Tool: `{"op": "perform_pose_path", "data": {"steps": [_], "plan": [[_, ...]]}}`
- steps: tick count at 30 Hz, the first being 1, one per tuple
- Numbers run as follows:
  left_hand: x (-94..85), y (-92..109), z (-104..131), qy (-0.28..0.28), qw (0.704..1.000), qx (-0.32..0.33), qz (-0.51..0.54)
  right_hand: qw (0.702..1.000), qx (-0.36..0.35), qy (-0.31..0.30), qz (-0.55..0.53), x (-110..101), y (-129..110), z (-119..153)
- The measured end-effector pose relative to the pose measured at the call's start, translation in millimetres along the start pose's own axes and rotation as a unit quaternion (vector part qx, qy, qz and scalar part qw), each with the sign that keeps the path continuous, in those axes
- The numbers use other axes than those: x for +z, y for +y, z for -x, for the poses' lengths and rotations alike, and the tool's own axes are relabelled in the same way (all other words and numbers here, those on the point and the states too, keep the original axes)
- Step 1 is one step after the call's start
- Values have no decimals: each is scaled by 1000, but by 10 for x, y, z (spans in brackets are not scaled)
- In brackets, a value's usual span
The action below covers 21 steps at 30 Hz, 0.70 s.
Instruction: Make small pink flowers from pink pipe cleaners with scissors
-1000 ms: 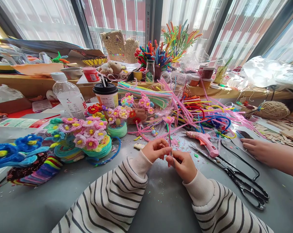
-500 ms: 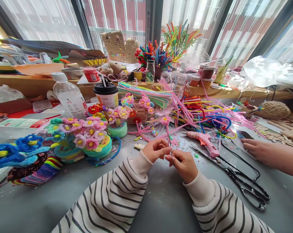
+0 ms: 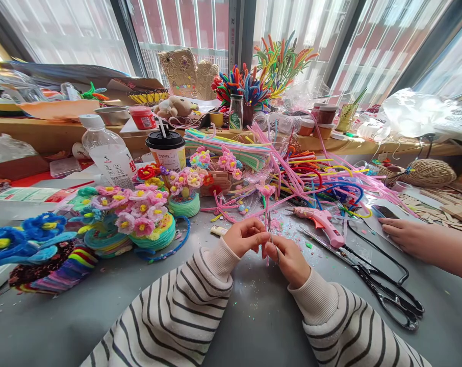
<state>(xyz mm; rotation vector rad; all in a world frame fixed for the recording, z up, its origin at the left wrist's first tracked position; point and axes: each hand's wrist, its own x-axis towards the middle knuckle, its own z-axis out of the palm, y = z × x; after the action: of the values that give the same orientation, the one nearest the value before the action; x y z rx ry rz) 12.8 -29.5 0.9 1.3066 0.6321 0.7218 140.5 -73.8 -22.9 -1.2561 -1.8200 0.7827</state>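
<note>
My left hand (image 3: 248, 237) is closed in a pinch on the stem of a pink pipe-cleaner flower (image 3: 266, 190). The flower stands upright above my fingertips. Close against it, my right hand (image 3: 290, 258) grips a small pair of metal scissors (image 3: 269, 220), blades pointing up along the stem. Part of the scissors' handle is hidden by my fingers. A bit of pink shows just below the two hands. Tiny pink clippings (image 3: 277, 225) are scattered on the grey table (image 3: 254, 326) behind them.
Pipe-cleaner flower pots (image 3: 152, 232) stand at left, near a bottle (image 3: 106, 153) and a lidded cup (image 3: 165, 150). To the right lie a pink glue gun (image 3: 323, 224), large black scissors (image 3: 384, 293) and another person's hand (image 3: 403, 232) near a phone (image 3: 386, 212). Pipe cleaners (image 3: 292, 173) pile up behind.
The scissor blades show more plainly beside the stem, and the flower has shifted slightly right. A pink end now shows below my hands. Both hands stay nearly in place.
</note>
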Motion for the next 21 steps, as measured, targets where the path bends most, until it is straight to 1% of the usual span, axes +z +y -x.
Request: {"op": "perform_pose_path", "data": {"steps": [4,9,14,21], "plan": [[-4,-19,5,-11,1000,-3,-9,1000,0,-8,6,-3,2,-6],[-5,-41,2,-23,1000,-4,-12,999,17,23,31,6,18,-2],[-8,-40,-11,-1,1000,-13,-18,1000,-3,19,16,15,10,-2],[-3,-24,-13,24,999,-20,-31,999,25,46,16,15,-13,-4]]}}
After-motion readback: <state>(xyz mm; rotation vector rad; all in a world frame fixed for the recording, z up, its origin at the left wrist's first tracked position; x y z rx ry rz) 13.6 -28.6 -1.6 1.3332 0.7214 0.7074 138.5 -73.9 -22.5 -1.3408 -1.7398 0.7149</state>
